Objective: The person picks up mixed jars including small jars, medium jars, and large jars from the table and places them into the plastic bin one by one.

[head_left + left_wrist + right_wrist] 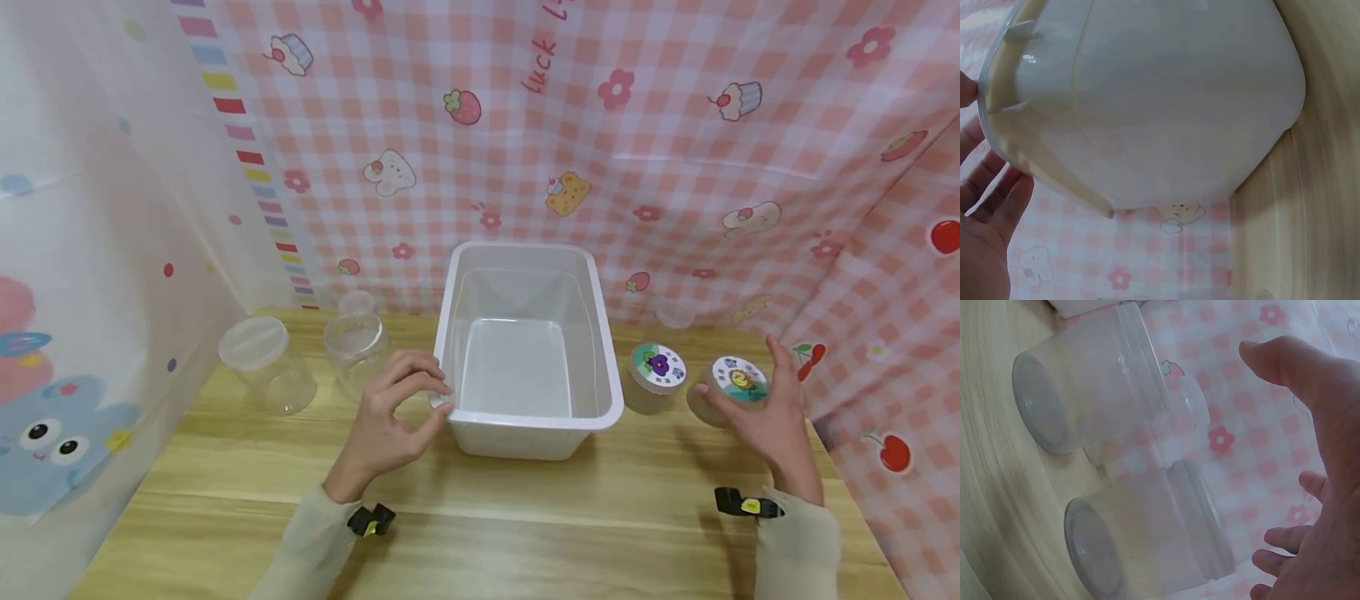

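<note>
Head view shows the left grip [397,408] loosely curled at the white bin's [600,333] rim, the right grip [765,408] open beside a sticker-lidded jar [731,387].

- My left hand [393,417] is bare: no glove, no ring that I can see.
- My right hand [765,412] is bare as well.
- Both my arms wear long, pale greenish-beige sleeves [307,546] of a soft, thin fabric, reaching to the wrists.
- A small black clip with a yellow mark [371,519] sits at my left cuff.
- A like black-and-yellow clip [742,503] sits at my right cuff.
</note>
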### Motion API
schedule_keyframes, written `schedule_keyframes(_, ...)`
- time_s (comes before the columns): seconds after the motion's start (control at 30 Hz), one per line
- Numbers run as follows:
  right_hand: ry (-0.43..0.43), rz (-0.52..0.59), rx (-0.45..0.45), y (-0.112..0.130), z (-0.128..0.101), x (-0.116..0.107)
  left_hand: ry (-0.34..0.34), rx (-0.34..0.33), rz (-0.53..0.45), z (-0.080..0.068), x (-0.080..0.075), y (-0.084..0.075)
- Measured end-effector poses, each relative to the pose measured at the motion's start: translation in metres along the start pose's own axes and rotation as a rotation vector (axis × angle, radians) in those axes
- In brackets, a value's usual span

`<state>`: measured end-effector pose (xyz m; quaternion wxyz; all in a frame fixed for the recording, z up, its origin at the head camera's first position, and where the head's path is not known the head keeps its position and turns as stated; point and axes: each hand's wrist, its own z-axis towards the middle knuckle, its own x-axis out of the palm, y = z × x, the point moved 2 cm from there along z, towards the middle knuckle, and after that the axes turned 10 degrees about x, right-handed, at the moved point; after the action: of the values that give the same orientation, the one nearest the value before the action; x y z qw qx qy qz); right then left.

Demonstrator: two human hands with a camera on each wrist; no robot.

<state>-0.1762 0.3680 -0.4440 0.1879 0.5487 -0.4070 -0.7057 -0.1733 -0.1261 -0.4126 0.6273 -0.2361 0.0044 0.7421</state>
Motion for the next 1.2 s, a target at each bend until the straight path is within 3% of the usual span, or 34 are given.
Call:
schedule_keyframes(0.3,0.027,0.104,0.085,-0.012,0.002,-0.006,0.034,0.063,-0.033,-0.002,0.001,-0.003)
schedule_keyframes(0.6,0.119,0.213,0.189,-0.029,0.001,-0.008,0.072,0.05,-0.01,0.0,0.005,-0.006)
schedule_keyframes(0.8,0.139,0.188,0.204,-0.036,0.004,-0.006,0.087,0.018,0.012,-0.001,0.005,-0.005)
schedule_keyframes(1.2,0.144,0.15,0.255,-0.044,0.009,0.005,0.072,0.041,0.021,-0.003,0.005,-0.005)
